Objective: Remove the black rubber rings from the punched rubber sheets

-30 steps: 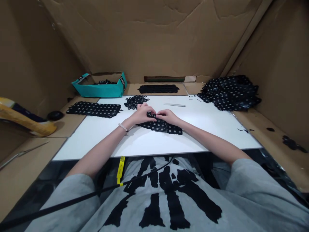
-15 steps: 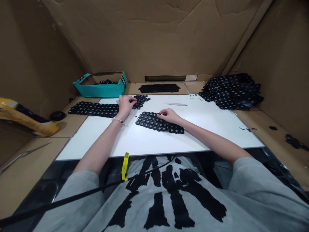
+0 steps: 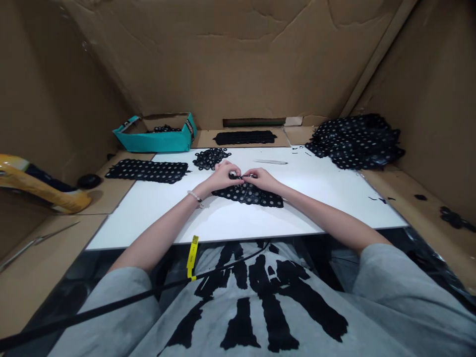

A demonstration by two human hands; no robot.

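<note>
Black dotted cloth (image 3: 251, 195) on a white board (image 3: 320, 198) is finger-pinched between the left hand (image 3: 222, 177) and right hand (image 3: 261, 179).

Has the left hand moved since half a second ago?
Yes: judged against the white board, the left hand has shifted rightward and slightly down in view.

the white worktop (image 3: 334, 183) has brown cardboard (image 3: 106, 201) along its left, right and far edges. directly on the white lie a dotted black sheet (image 3: 256, 197), a cluster of black rings (image 3: 208, 158), a slim pale tool (image 3: 270, 161) and small dark scraps (image 3: 383, 200). a dotted strip (image 3: 148, 170) at left and a dotted heap (image 3: 357, 141) at right each lie partly on the cardboard.
</note>
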